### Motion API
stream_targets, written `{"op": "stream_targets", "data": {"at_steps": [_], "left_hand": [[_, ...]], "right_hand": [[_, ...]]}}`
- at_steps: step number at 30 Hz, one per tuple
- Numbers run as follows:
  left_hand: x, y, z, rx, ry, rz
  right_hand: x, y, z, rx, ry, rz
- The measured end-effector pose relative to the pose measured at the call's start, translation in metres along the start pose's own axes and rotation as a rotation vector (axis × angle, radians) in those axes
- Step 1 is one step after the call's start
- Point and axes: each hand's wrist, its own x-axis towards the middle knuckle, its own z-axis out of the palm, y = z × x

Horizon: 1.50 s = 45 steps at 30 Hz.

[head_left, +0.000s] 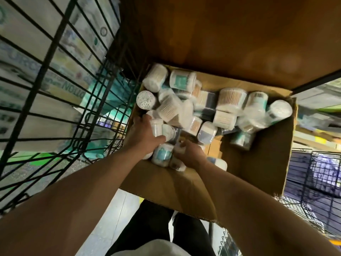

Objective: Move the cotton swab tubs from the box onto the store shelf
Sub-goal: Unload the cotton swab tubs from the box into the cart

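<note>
1. Hard to make out: the whole view is blurred by motion. Labels on the tubs (231,97) cannot be read, and the lower layers of the pile are hidden. The right hand's fingertips are buried among tubs. Both forearms are cut off at the frame's lower edge.
2. Box (258,163): one, cardboard, open-topped, under and beyond both hands.
3. Tubs: about twenty can be counted, all inside the box, lying jumbled on their sides and ends, most beyond the hands. The exact number is uncertain.
4. Shelf board (221,34): one, brown, beyond the box.
5. Wire racks: one to the left of the left hand (55,89), one to the right of the right hand (313,172).
6. Left hand (142,133): fingers curled, gripping two tubs at the pile's near-left side.
7. Right hand (190,154): fingers curled, gripping a low tub (177,164) at the box's near wall.
8. Teal-label tub (163,154): one, between the two hands, touching both.
</note>
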Motion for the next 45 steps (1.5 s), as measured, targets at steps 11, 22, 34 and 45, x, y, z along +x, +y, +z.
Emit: {"op": "stream_targets", "data": {"at_steps": [11,22,34,45], "left_hand": [[-0.014,-0.008,0.002,-0.062,0.058,0.049],[-0.031,0.004,0.0,-0.041,0.046,0.064],[-0.12,0.18,-0.009,-0.028,0.046,0.281],[-0.32,0.345,0.149,0.116,-0.16,0.756]], "right_hand": [[0.005,0.008,-0.004,0.145,-0.057,0.031],[-0.01,0.016,0.001,0.119,0.033,0.074],[-0.18,0.093,-0.128,0.381,0.527,0.034],[-0.356,0.353,-0.082,0.701,0.896,0.374]]}}
